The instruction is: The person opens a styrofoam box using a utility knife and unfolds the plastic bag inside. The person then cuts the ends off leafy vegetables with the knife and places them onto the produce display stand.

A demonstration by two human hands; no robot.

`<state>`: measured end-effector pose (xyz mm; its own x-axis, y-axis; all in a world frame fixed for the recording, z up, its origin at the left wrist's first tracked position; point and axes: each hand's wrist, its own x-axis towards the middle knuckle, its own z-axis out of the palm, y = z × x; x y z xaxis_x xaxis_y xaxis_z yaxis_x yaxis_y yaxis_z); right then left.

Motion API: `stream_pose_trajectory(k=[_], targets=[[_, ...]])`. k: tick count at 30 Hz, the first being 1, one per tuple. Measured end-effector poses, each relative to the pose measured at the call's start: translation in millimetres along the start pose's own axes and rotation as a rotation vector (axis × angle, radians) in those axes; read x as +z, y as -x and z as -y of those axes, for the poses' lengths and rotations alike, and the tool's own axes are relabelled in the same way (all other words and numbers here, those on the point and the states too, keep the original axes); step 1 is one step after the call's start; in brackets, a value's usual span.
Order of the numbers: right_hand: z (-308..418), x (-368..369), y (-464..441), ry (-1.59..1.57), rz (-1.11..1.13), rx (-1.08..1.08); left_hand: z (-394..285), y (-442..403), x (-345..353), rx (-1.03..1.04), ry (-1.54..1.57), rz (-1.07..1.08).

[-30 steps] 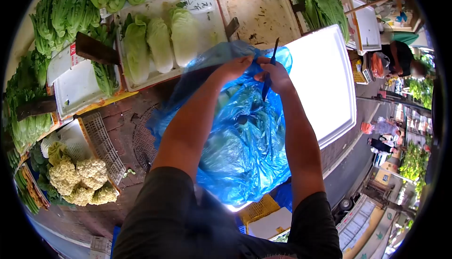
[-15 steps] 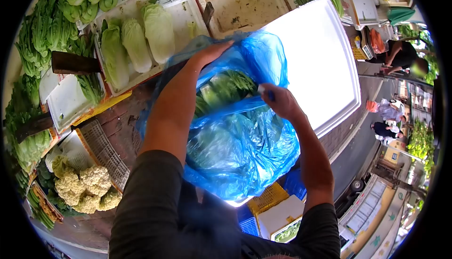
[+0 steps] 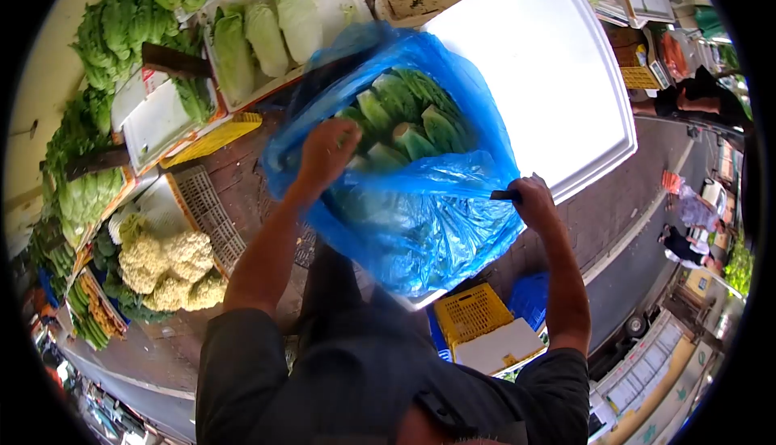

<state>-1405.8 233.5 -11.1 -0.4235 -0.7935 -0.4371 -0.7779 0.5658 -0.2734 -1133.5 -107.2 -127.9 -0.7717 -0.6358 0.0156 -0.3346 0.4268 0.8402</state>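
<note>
A blue plastic bag (image 3: 420, 239) lies open over a white foam box, whose rim shows at the bottom. Leafy green lettuce heads (image 3: 412, 139) with pale cut stems show through the opening. My left hand (image 3: 327, 152) is at the opening's left side, fingers curled, beside the lettuce; what it holds, if anything, is hidden. On the right edge of the bag, my right hand (image 3: 535, 204) is closed around a short dark handle-like object (image 3: 507, 195). The bag film is drawn taut towards that hand.
A white foam lid (image 3: 541, 73) stands behind the bag. Napa cabbages (image 3: 265, 39) lie in a tray at upper left, cauliflowers (image 3: 174, 263) at lower left. A yellow crate (image 3: 470, 314) sits below right. People and a truck (image 3: 638, 372) are on the street.
The bag's opening has widened, showing more lettuce. My left hand has come back from the far rim to the left side. My right hand has moved right and down to the bag's edge.
</note>
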Motion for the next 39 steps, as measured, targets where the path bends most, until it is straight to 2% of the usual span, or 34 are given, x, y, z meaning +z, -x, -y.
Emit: stream_pose_trajectory(k=[1, 4, 7, 10, 13, 16, 18, 19, 20, 22, 23, 24, 25, 26, 27, 30, 31, 32, 33, 34, 35, 37, 38, 39], targets=[[-3.7, 2.8, 12.7, 0.019, -0.024, 0.013, -6.6, 29.4, 2.8, 0.048, -0.078, 0.041], [-43.4, 21.0, 41.7, 0.058, -0.12, -0.057, -21.9, 105.1, 11.3, 0.057, -0.529, -0.096], [-69.5, 29.7, 62.6, 0.04, -0.177, 0.016, -59.4, 158.4, 3.0, -0.052, -0.409, -0.03], [-90.7, 36.1, 76.9, 0.072, -0.196, 0.036, -112.4, 202.9, -1.9, -0.251, -0.505, 0.294], [-113.0, 41.4, 92.9, 0.123, -0.183, 0.065, -136.4, 258.3, 22.8, -0.119, -0.535, 0.356], [-136.3, 59.2, 100.6, -0.017, -0.284, 0.183, -157.2, 293.0, 59.9, -0.153, -0.505, 0.66], [-156.1, 66.7, 99.0, -0.399, -0.496, 0.206, -148.3, 322.9, 96.6, -0.047, -0.344, 0.532], [-146.7, 58.2, 99.7, -0.248, -0.644, 0.295, -145.1, 333.3, 113.5, 0.009, -0.263, 0.464], [-132.3, 48.8, 99.1, -0.092, -0.788, 0.382, -147.9, 338.7, 126.6, -0.004, -0.276, 0.564], [-68.4, 27.2, 98.3, -0.552, -0.58, 0.488, -155.5, 346.5, 149.3, -0.029, -0.303, 0.765], [-27.4, 25.6, 97.9, -0.568, -0.717, 0.111, -157.8, 351.2, 156.8, -0.009, -0.254, 0.81], [-4.3, 47.8, 90.4, -0.637, -0.594, -0.005, -159.8, 355.2, 162.8, 0.014, -0.207, 0.856], [28.6, 50.3, 92.3, -0.453, -0.52, -0.224, -161.2, 357.3, 166.6, 0.035, -0.158, 0.901], [55.9, 64.3, 89.8, -0.548, -0.277, -0.193, -164.0, 358.4, 166.9, 0.027, -0.147, 0.915], [62.2, 90.8, 85.1, -0.443, -0.267, -0.284, -168.7, 360.4, 166.1, 0.015, -0.134, 0.93], [24.1, 116.3, 94.7, -0.331, -0.113, 0.087, -164.6, 377.9, 166.0, 0.028, -0.076, 0.863], [-17.3, 136.5, 101.3, -0.386, -0.271, 0.021, -159.2, 381.3, 169.2, 0.045, -0.051, 0.816], [-47.3, 138.2, 113.1, -0.512, -0.329, 0.135, -153.8, 387.7, 174.5, -0.033, -0.057, 0.786], [-71.6, 131.8, 130.3, -0.579, -0.292, 0.296, -148.9, 396.9, 180.2, -0.113, -0.062, 0.758], [-117.0, 159.0, 132.2, -0.65, -0.329, 0.342, -146.9, 404.0, 184.2, -0.193, -0.068, 0.731], [-132.1, 160.8, 145.1, -1.073, -0.353, 0.4, -151.4, 404.8, 184.2, -0.284, -0.013, 0.668], [-152.5, 162.3, 161.8, -1.184, -0.317, 0.546, -171.6, 396.8, 175.1, -0.461, 0.091, 0.535], [-162.4, 163.8, 168.5, -1.24, -0.297, 0.62, -178.0, 390.4, 171.7, -0.514, 0.036, 0.543], [-166.8, 169.3, 170.3, -1.336, -0.297, 0.605, -183.6, 384.1, 168.2, -0.571, -0.019, 0.552]])
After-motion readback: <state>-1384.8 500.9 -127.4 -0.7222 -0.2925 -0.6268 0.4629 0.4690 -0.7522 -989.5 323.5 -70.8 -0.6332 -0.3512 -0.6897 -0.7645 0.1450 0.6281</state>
